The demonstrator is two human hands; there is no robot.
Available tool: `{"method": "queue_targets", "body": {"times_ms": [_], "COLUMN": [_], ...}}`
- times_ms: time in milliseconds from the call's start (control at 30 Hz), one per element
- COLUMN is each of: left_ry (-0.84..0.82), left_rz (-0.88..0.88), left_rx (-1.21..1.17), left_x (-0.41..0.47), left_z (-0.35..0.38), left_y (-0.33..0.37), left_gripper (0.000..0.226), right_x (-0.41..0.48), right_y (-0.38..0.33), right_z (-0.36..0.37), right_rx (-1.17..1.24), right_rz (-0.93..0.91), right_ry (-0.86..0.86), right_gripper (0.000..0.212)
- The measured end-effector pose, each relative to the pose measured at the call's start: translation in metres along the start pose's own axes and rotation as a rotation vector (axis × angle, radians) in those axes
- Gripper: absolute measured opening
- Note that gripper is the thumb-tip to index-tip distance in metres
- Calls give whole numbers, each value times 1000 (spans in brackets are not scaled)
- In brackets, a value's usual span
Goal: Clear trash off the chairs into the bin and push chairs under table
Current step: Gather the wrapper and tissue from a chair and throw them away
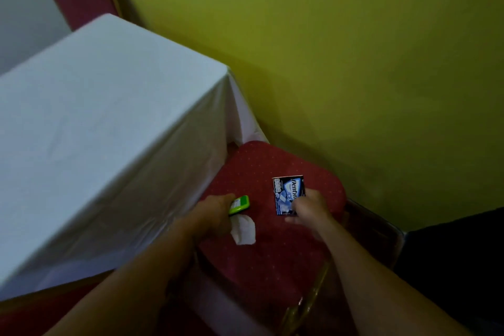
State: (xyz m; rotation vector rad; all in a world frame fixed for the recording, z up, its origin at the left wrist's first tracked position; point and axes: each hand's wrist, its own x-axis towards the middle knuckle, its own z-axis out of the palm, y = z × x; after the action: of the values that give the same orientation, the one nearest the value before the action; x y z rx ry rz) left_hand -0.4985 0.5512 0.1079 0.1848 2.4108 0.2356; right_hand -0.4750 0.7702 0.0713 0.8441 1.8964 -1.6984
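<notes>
Here, red chair [272, 248], white-clothed table [109, 123], green floor [354, 63]

Both forearms [131, 275] bare, no sleeves or, seemingly, wrist jewellery visible.

- Chair seat [275, 251]: red woven cloth, matt, pale dots.
- Tablecloth [103, 128]: white cloth, smooth.
- Gum pack [286, 194]: glossy printed card.
- Green case [241, 204]: shiny plastic.

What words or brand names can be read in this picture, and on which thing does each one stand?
"Dentyn", cut off by the edge: on the blue gum pack under the right hand.
"ICE": on the same pack, below the brand.
Small print on that pack: too blurred to read.
White label on the green pack at the left hand: too blurred to read.
</notes>
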Motion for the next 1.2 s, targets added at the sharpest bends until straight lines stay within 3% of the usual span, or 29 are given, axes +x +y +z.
{"method": "queue_targets", "body": {"times_ms": [133,300,400,467,533,633,767,867,1000,1200], "left_ry": [-48,141,237,282,276,257,299,333,408,455], "left_rz": [-29,1,9,9,-12,-60,-103,-157,-239,-414], "left_rx": [110,138,70,-4,-67,-105,-241,-370,-474,-580], "left_x": [-69,-214,-307,-375,-425,-499,-583,-622,-665,-718], "left_z": [-86,-159,-169,-164,-156,-136,-94,-65,-26,34], "left_y": [-3,-33,-73,-113,-144,-200,-267,-302,-341,-397], "left_gripper": [35,19,22,27,30,28,25,33,12,15], "right_x": [-72,-188,-266,-330,-376,-440,-508,-536,-555,-577], "right_y": [-46,-90,-105,-107,-105,-99,-82,-69,-44,4], "right_z": [29,84,115,142,160,199,262,304,361,436], "right_rx": [-11,-99,-169,-182,-203,-299,-394,-464,-570,-676], "right_rz": [-171,-375,-487,-544,-573,-626,-680,-708,-741,-742], "right_ry": [-34,-105,-103,-68,-48,-35,-74,-154,-281,-419], "right_gripper": [41,25,15,6,17,8,19,15,8,10]}}
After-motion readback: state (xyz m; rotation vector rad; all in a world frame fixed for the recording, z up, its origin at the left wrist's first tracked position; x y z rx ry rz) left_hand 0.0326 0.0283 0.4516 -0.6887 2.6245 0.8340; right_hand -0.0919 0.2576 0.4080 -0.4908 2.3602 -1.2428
